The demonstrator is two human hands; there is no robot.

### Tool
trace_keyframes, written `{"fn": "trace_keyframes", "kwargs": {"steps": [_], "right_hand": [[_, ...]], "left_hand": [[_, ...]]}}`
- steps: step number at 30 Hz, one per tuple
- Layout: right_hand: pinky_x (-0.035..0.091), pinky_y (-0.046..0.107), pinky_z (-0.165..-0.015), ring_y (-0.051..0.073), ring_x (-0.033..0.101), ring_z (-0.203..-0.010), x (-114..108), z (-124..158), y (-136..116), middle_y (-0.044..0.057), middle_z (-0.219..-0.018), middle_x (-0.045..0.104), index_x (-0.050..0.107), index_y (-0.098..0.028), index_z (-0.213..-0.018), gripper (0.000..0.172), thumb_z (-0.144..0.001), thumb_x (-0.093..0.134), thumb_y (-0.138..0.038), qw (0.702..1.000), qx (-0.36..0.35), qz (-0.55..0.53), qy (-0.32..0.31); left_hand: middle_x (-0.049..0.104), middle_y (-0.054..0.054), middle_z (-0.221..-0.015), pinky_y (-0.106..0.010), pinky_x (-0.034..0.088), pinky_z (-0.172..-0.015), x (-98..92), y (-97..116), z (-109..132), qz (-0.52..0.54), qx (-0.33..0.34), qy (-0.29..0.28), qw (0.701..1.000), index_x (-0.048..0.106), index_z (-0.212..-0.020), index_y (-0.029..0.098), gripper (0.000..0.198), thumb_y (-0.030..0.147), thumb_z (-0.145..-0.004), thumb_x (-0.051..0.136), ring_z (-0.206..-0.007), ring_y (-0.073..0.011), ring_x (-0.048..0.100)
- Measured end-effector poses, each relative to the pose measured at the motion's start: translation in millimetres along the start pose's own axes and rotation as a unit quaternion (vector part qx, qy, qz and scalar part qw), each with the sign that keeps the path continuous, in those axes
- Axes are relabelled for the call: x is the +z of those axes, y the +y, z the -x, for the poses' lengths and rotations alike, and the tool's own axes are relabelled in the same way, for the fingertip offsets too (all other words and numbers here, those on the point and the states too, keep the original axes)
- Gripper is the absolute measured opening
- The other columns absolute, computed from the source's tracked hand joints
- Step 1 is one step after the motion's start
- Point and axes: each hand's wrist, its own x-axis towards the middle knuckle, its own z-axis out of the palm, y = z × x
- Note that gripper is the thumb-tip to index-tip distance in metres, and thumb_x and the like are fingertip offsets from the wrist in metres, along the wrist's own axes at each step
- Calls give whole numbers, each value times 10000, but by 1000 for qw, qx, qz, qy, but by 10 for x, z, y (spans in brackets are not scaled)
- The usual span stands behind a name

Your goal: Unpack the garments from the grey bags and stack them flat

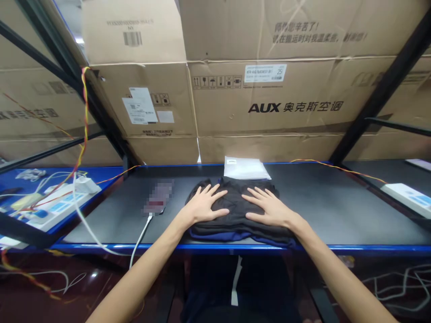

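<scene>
A folded black garment lies on the dark shelf, with dark blue cloth showing beneath its front edge. My left hand rests flat on its left side, fingers spread. On the right side of the same cloth lies my right hand, also flat with fingers apart. Neither hand grips anything. Just behind the garment sits a flat, pale plastic-wrapped packet with a small label. The garment's exact kind cannot be made out.
A phone with a white cable lies to the left. Power strips and cords stand on the left shelf; another power strip is at right. Large cardboard boxes form the back. Black posts frame both sides.
</scene>
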Motion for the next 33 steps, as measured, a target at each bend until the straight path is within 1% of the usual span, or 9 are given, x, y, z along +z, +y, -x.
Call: {"fn": "trace_keyframes", "kwargs": {"steps": [25,33], "right_hand": [[123,569,-1195,325,150,-1489,9,3,13,25,-1617,216,363,-367,-1498,744,-860,459,-737,1000,-3,-3,4],[132,562,-1193,306,149,-1490,-17,6,-13,57,-1614,213,358,-357,-1502,772,-856,415,-774,1000,-1,10,-3]], "left_hand": [[185,-42,-1628,-658,143,-1161,-9,11,2,2,0,-1,1000,315,-1510,392,786,784,-838,430,-1483,-383,176],[191,-43,-1627,-656,149,-1161,-18,19,6,1,0,0,1000,321,-1507,392,787,793,-837,417,-1484,-380,174]]}}
